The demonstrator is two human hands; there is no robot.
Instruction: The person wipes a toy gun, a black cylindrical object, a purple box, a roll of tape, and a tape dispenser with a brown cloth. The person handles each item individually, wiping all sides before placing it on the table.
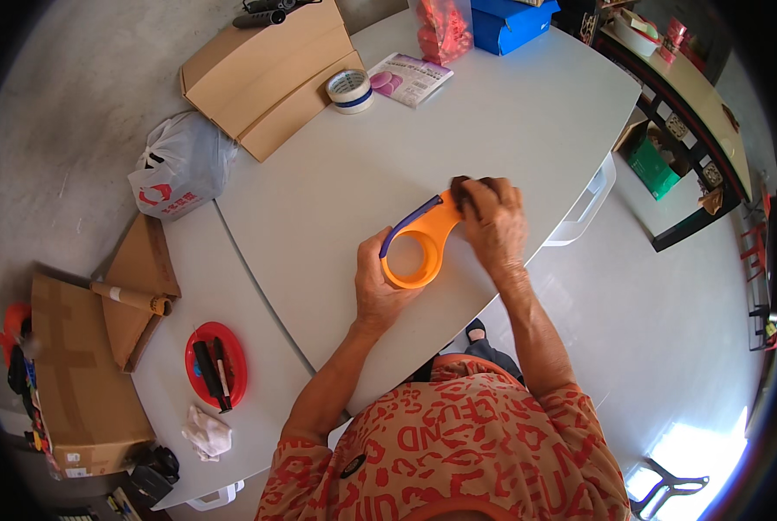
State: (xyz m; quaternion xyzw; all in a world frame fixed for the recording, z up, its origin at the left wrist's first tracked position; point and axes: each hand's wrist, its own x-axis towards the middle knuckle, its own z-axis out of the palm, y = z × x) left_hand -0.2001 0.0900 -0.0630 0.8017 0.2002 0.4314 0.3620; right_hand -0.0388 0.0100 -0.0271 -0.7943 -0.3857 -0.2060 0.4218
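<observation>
Above the table's near edge I hold an orange plastic tool [441, 236] with a round open ring and a purple strip along one side; it looks like a tape dispenser. My left hand [383, 291] is closed around the outside of the ring, at its lower left. At the far upper end of the tool is my right hand [497, 224], its fingers curled over a small dark piece [464, 194] that touches that end. What the dark piece is cannot be made out, and the right fingers are slightly blurred.
A tape roll [350, 90], a flat cardboard box [271, 65] and a printed leaflet [412, 78] lie at the back. On the left are a plastic bag [180, 169], a red dish [240, 375] holding markers, a white cloth [207, 433] and a large carton [84, 365].
</observation>
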